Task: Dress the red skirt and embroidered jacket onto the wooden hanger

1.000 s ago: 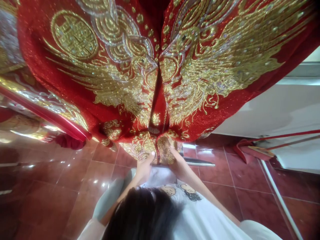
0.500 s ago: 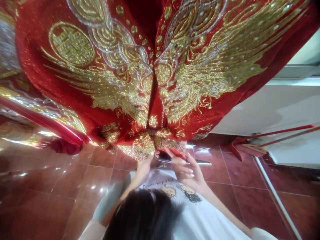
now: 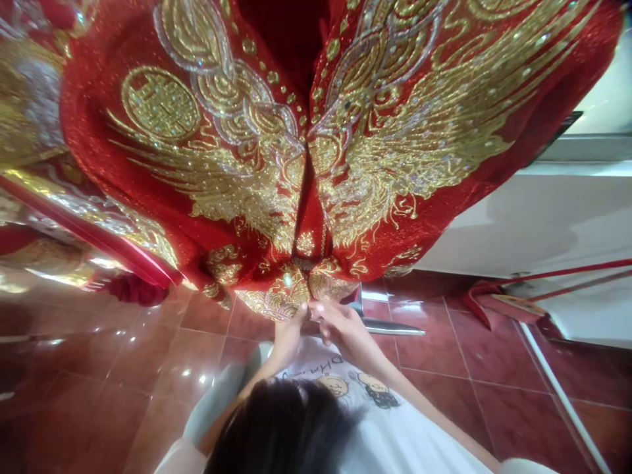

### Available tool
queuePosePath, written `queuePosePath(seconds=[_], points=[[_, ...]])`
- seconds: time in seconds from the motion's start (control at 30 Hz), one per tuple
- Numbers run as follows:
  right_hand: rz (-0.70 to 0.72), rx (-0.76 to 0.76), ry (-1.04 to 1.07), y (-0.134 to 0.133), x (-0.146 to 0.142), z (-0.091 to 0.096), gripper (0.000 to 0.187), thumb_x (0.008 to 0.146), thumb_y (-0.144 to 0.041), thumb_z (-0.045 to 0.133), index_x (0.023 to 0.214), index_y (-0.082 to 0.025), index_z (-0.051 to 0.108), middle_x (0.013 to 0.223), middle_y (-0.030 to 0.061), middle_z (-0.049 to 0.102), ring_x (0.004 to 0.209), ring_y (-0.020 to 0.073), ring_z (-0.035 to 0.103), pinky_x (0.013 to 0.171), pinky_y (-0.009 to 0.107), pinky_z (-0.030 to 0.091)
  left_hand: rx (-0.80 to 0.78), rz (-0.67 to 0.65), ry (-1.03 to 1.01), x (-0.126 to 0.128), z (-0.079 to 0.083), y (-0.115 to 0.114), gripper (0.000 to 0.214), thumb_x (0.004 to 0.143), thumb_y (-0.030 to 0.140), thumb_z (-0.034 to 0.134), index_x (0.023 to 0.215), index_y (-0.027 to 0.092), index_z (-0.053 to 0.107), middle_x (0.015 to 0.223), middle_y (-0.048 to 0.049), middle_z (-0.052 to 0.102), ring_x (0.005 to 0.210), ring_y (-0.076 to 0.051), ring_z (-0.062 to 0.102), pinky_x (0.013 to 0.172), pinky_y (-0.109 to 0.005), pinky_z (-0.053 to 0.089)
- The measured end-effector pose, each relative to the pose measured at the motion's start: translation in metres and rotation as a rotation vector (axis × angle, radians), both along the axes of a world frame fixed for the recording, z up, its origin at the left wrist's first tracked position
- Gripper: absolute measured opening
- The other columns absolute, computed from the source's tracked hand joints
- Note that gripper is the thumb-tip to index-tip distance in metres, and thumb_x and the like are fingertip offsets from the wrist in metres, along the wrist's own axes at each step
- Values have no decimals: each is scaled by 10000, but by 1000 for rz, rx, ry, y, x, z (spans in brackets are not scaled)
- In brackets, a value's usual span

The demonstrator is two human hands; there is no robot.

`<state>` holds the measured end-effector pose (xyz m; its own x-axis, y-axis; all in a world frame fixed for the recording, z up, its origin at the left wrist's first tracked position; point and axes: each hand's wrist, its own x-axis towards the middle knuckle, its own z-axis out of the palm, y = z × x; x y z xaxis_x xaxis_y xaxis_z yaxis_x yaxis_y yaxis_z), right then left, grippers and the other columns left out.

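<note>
Red gold-embroidered robe [image 3: 316,145] hangs in front of you, filling the upper frame, hem low over the red tiled floor [image 3: 123,368]. Against half a second ago, the right front flap is no longer pulled aside; both panels meet at the centre slit. Your right hand [image 3: 345,324] has moved back in to the hem beside your left hand [image 3: 288,329], both pinching the bottom edge, so likely closing or aligning the front.

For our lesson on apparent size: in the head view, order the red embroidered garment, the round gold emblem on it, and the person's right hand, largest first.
1. Red embroidered garment
2. Round gold emblem
3. Right hand, though similar to the emblem, so unsure.
</note>
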<state>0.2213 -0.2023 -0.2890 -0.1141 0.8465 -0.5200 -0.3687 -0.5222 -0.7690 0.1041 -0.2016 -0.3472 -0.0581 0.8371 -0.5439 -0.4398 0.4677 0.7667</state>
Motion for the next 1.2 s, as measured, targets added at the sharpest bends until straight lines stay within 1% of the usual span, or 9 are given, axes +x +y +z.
queuePosePath(seconds=[0.07,0.13,0.27,0.4,0.53,0.67,0.87,1.03,1.2], points=[[65,132,-281,8,-4,-5,473,658,-604,638,629,-140,551,554,15,527,392,65,385,376,209,275,35,1,25,0,-2,1,429,603,447,826,825,116,668,793,-75,700,840,-241,684,840,-385,536],[112,210,-477,14,-4,-12,456,680,-566,602,523,-153,487,484,21,486,397,76,379,408,220,255,48,19,40,0,-5,1,436,616,437,818,877,127,659,852,-72,704,860,-233,684,858,-384,532],[101,283,-636,18,-2,-21,400,671,-452,600,460,-158,433,441,9,417,450,70,316,482,231,200,108,73,118,0,-14,5,446,630,413,810,935,130,648,998,-96,699,971,-230,664,952,-380,483],[106,323,-736,20,-4,-27,371,728,-430,540,490,-159,454,492,33,483,477,91,354,523,246,226,146,78,173,-2,-18,9,405,642,384,806,915,128,651,1014,-100,697,1010,-227,644,1008,-375,437],[87,340,-789,22,-10,-31,360,769,-420,507,517,-165,477,546,64,554,514,125,449,551,249,286,184,36,190,-3,-15,11,358,690,382,771,927,137,663,1030,-93,696,1001,-212,641,994,-352,445],[67,337,-792,23,-13,-34,340,804,-415,481,570,-169,499,547,55,572,471,126,496,533,236,324,194,13,205,-4,-18,12,362,705,395,751,938,135,657,964,-84,703,917,-204,657,938,-347,468],[58,329,-785,24,-11,-34,331,778,-343,512,504,-157,518,509,37,561,462,105,480,533,222,311,183,8,254,-5,-27,13,374,675,421,761,881,130,650,922,-86,698,866,-208,648,920,-369,462],[-6,277,-755,25,-13,-36,242,739,-320,538,571,-150,578,571,42,588,524,107,477,572,226,317,220,-11,310,-6,-27,15,347,686,428,748,839,135,644,862,-82,693,875,-214,643,950,-378,441],[32,182,-601,26,-13,-39,340,698,-390,542,469,-164,434,465,19,471,470,86,394,502,227,265,258,-47,328,-7,-34,16,420,683,458,737,942,143,638,996,-98,686,967,-219,636,965,-367,439]])
